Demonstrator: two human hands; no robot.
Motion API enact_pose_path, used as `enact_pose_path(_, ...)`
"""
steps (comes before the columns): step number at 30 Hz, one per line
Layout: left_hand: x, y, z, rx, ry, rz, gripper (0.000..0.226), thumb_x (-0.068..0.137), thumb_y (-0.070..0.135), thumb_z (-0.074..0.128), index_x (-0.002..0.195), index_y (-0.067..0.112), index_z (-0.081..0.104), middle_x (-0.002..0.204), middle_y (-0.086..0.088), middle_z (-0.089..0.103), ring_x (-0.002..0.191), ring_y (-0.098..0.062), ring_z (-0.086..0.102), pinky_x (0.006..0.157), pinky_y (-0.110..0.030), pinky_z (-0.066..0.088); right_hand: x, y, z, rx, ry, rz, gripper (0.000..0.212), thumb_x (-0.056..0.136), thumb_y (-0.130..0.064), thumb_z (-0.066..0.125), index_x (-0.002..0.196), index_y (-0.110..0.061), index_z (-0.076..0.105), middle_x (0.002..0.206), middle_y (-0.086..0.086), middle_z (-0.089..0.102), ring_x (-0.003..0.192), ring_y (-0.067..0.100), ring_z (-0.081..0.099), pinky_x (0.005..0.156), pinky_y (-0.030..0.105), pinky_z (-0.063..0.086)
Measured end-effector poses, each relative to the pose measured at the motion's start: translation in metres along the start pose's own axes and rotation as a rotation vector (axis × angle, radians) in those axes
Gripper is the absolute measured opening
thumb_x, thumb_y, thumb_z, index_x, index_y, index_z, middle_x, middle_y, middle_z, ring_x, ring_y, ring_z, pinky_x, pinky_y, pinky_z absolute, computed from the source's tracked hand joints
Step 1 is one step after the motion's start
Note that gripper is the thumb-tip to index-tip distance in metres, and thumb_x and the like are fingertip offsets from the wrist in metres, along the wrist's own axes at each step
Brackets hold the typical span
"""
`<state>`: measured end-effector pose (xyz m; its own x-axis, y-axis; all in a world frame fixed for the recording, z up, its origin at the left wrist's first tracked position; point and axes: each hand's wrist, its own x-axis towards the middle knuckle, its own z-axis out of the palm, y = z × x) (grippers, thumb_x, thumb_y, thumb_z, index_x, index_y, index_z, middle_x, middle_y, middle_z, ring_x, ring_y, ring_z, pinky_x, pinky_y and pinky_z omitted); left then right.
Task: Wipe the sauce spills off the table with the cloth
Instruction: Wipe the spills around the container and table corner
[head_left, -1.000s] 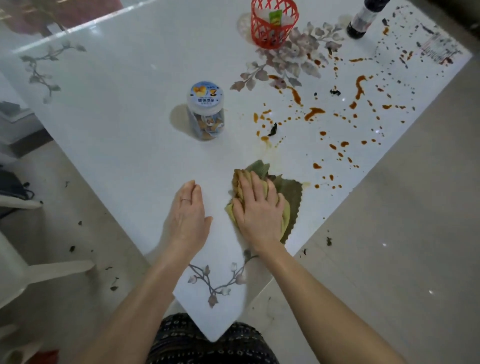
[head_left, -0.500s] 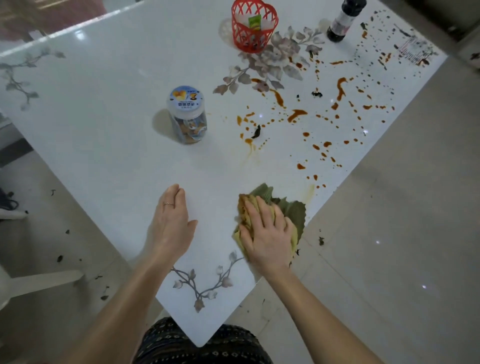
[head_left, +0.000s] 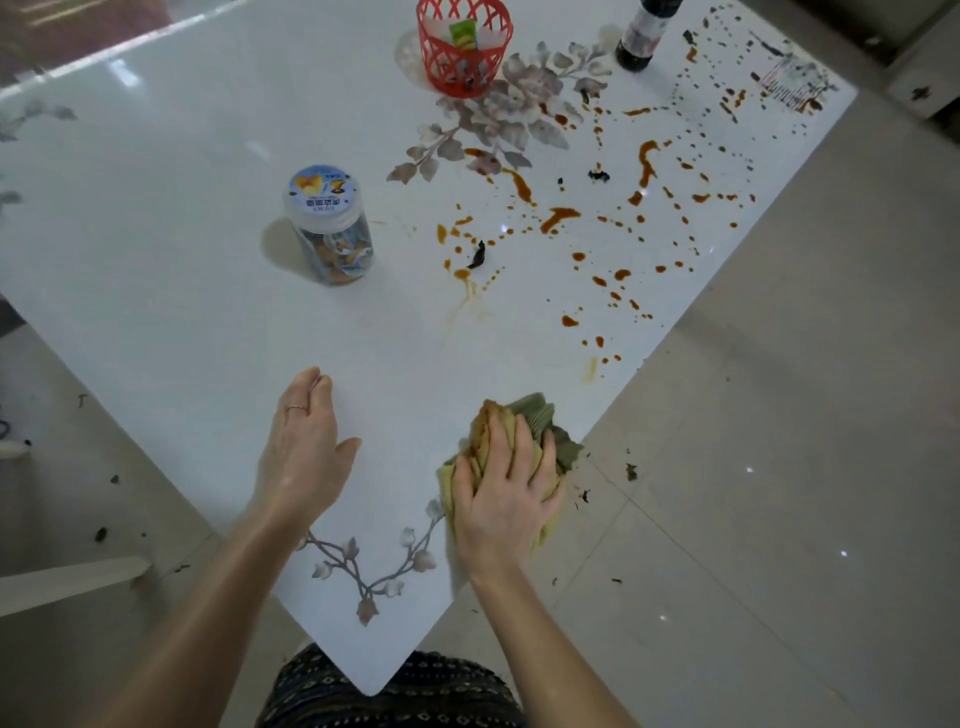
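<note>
Wiping step underway, early stage. Right hand (head_left: 506, 488) lies palm-down on the bunched yellow-green cloth (head_left: 535, 415), fingers spread and pressing, not pinching. The cloth sits at the table's (head_left: 208, 260) right edge near the near corner, partly over the lip. Left hand (head_left: 306, 457) is flat on bare table beside it, fingers together and thumb out, holding nothing; looks like bracing. Most of the sauce spills (head_left: 558, 215) lie farther out, orange-brown drops and streaks running from mid-table toward the far right corner, well apart from the cloth. Faint smears nearer the cloth. Next move, by judgement: push the cloth forward and right into the nearest drops, keep pressure down, sweep toward the edge. A dark scrap (head_left: 477, 255) sits among the drops and will get dragged along. Jar (head_left: 330, 228), red basket (head_left: 465, 52) and bottle (head_left: 641, 36) stand near the spill zone; wipe around them or shift them.
</note>
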<state>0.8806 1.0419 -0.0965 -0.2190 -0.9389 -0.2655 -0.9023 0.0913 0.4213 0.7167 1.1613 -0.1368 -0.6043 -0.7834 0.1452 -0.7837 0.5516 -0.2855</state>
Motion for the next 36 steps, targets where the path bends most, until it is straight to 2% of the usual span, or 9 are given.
enact_pose_path(3, 0.000, 0.000, 0.001, -0.001, -0.006, 0.008, 0.076, 0.084, 0.015, 0.066, 0.143, 0.000, 0.022, 0.153, -0.010, 0.014, 0.141, -0.027, 0.017, 0.113, -0.042, 0.027, 0.046, 0.020, 0.005, 0.024, 0.039, 0.058, 0.055, 0.097, -0.052, 0.039, 0.143, -0.023, 0.051, 0.147, 0.003, 0.049, 0.139, 0.037, 0.037, 0.103, 0.053, 0.041)
enact_pose_path(6, 0.000, 0.000, 0.001, -0.002, 0.000, 0.023, 0.075, 0.083, 0.013, 0.067, 0.142, -0.003, 0.023, 0.151, -0.014, 0.015, 0.139, -0.030, 0.020, 0.112, -0.043, 0.028, 0.087, 0.040, 0.008, 0.074, 0.087, 0.112, 0.055, 0.099, -0.048, 0.039, 0.142, -0.016, 0.050, 0.145, 0.011, 0.048, 0.136, 0.044, 0.037, 0.104, 0.054, 0.039)
enact_pose_path(11, 0.002, -0.001, 0.003, -0.007, 0.010, 0.042, 0.074, 0.081, 0.010, 0.068, 0.139, -0.007, 0.026, 0.150, -0.020, 0.018, 0.138, -0.034, 0.022, 0.111, -0.044, 0.029, 0.047, 0.025, 0.007, 0.134, 0.148, 0.158, 0.050, 0.101, -0.040, 0.047, 0.144, -0.014, 0.047, 0.146, 0.012, 0.045, 0.133, 0.043, 0.037, 0.109, 0.049, 0.035)
enact_pose_path(15, 0.002, -0.001, 0.003, 0.004, 0.010, 0.042, 0.074, 0.081, 0.011, 0.067, 0.140, -0.006, 0.026, 0.150, -0.020, 0.018, 0.138, -0.033, 0.021, 0.112, -0.043, 0.027, 0.002, 0.010, 0.005, 0.309, 0.098, 0.221, 0.050, 0.100, -0.038, 0.050, 0.145, -0.018, 0.044, 0.152, 0.010, 0.037, 0.128, 0.033, 0.040, 0.097, 0.043, 0.043)
enact_pose_path(19, 0.002, -0.001, 0.002, 0.020, 0.002, 0.045, 0.074, 0.083, 0.012, 0.065, 0.141, -0.005, 0.023, 0.151, -0.018, 0.015, 0.139, -0.033, 0.019, 0.112, -0.043, 0.027, 0.055, 0.029, 0.002, 0.378, 0.180, 0.250, 0.047, 0.100, -0.031, 0.052, 0.141, -0.011, 0.046, 0.142, 0.013, 0.045, 0.116, 0.029, 0.049, 0.090, 0.042, 0.046)
enact_pose_path(23, 0.001, 0.001, 0.002, 0.026, -0.012, 0.030, 0.074, 0.085, 0.013, 0.064, 0.142, -0.004, 0.020, 0.152, -0.017, 0.012, 0.140, -0.032, 0.017, 0.112, -0.044, 0.027, 0.070, 0.030, -0.004, 0.353, 0.184, 0.341, 0.048, 0.100, -0.029, 0.054, 0.143, -0.008, 0.045, 0.143, 0.016, 0.044, 0.116, 0.029, 0.048, 0.084, 0.020, 0.030)
enact_pose_path(26, 0.000, 0.002, 0.001, 0.054, -0.023, 0.035, 0.075, 0.085, 0.014, 0.063, 0.142, -0.005, 0.019, 0.152, -0.017, 0.011, 0.139, -0.034, 0.017, 0.111, -0.045, 0.028, 0.028, 0.011, 0.000, 0.316, 0.188, 0.333, 0.051, 0.100, -0.033, 0.051, 0.145, -0.010, 0.043, 0.146, 0.015, 0.042, 0.121, 0.031, 0.047, 0.091, 0.032, 0.040)
enact_pose_path(30, -0.001, 0.003, -0.001, 0.078, -0.040, 0.040, 0.072, 0.086, 0.016, 0.062, 0.140, -0.006, 0.020, 0.152, -0.019, 0.011, 0.137, -0.037, 0.019, 0.111, -0.046, 0.028, -0.032, -0.018, 0.002, 0.227, 0.111, 0.355, 0.057, 0.100, -0.046, 0.039, 0.147, -0.014, 0.042, 0.152, 0.013, 0.038, 0.124, 0.031, 0.045, 0.095, 0.034, 0.040)
enact_pose_path(36, -0.003, 0.007, -0.006, 0.100, -0.055, 0.036, 0.071, 0.088, 0.018, 0.060, 0.141, -0.006, 0.020, 0.152, -0.019, 0.012, 0.138, -0.038, 0.018, 0.112, -0.046, 0.026, -0.017, -0.015, 0.001, 0.085, 0.106, 0.328, 0.060, 0.098, -0.049, 0.036, 0.143, -0.012, 0.049, 0.146, 0.016, 0.045, 0.107, 0.035, 0.055, 0.083, 0.038, 0.050)
